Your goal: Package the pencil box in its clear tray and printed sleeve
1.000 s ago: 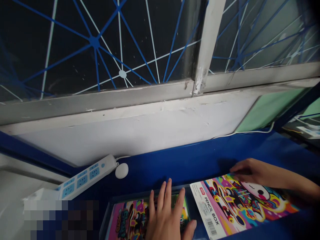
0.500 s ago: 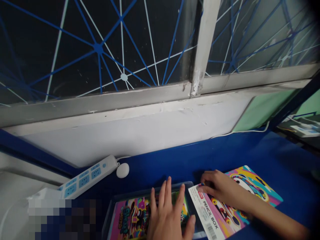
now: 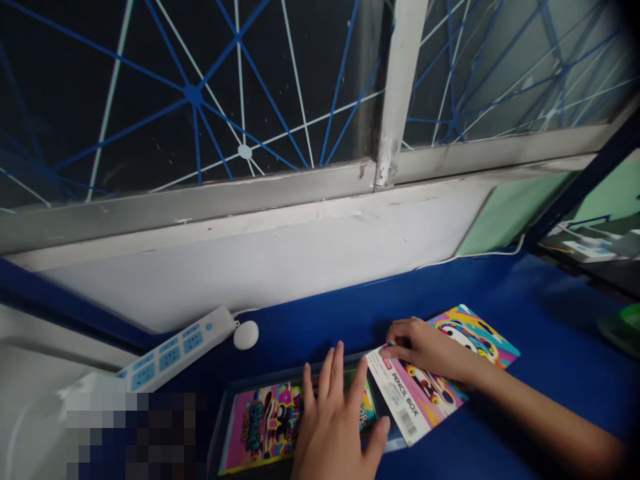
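Note:
My left hand [image 3: 335,420] lies with its fingers spread across a brightly printed pencil box [image 3: 260,423], which sits in a clear plastic tray [image 3: 400,441]. The hand covers the middle of the box; pink and yellow artwork shows on either side. My right hand [image 3: 420,347] is closed, thumb and fingers pinching the upper left edge of a colourful card sleeve [image 3: 400,400] with the words PENCIL BOX and a barcode on its white strip. The sleeve's left corner overlaps the tray's right end. Cartoon artwork extends beyond my right forearm, which hides part of it.
A white power strip [image 3: 175,350] with blue sockets lies on the blue tabletop [image 3: 480,273] at the left, beside a round white object [image 3: 246,335]. A wall and windows run along the back. A green object [image 3: 625,327] stands at the far right.
My right hand and the card sleeve have shifted left and slightly back, bringing the sleeve's corner over the tray's right end. My left hand stays on the pencil box. The view has turned slightly.

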Tool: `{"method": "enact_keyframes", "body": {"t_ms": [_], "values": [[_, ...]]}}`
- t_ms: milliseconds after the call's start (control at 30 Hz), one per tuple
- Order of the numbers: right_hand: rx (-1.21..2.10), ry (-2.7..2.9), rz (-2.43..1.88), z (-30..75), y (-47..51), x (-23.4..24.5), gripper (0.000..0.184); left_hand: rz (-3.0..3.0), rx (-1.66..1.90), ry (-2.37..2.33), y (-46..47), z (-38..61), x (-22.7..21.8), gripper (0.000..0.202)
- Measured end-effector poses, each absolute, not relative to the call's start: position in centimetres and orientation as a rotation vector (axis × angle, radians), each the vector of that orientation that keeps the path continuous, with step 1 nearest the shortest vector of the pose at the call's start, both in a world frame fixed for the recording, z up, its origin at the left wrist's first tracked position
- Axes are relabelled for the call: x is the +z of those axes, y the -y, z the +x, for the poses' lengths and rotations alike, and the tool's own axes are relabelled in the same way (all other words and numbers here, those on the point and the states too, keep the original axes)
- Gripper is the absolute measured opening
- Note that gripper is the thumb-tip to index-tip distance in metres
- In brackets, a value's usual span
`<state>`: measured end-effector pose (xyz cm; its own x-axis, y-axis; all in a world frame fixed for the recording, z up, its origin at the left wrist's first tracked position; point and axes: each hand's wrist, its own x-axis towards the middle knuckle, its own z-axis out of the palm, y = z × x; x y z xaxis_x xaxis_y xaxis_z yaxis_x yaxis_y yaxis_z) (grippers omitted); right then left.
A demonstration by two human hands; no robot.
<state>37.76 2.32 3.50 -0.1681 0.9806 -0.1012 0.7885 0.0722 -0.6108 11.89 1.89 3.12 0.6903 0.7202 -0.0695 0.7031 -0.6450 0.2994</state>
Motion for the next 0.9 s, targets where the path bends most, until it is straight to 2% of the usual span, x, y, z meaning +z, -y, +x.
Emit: {"method": "enact_keyframes", "body": {"t_ms": [167,367,567,900], "values": [[0.745,2.078,-1.683,38.1,-2.4,3.7,0.038,2.614,0.058,-1.074,-1.9,11.7,3.5,0.074],[0.663,1.969,-1.806,37.2,-2.0,3.4,0.039,2.528,0.045,-1.053,-1.8,11.6,3.9,0.082],[0.794,1.921,-1.828,37.4,-2.2,3.6,0.038,2.481,0.044,-1.023,-1.7,11.4,4.2,0.087],[0.814,1.873,-1.862,37.3,-2.4,3.4,0.04,2.424,0.099,-1.02,-1.3,10.9,4.5,0.091]]}}
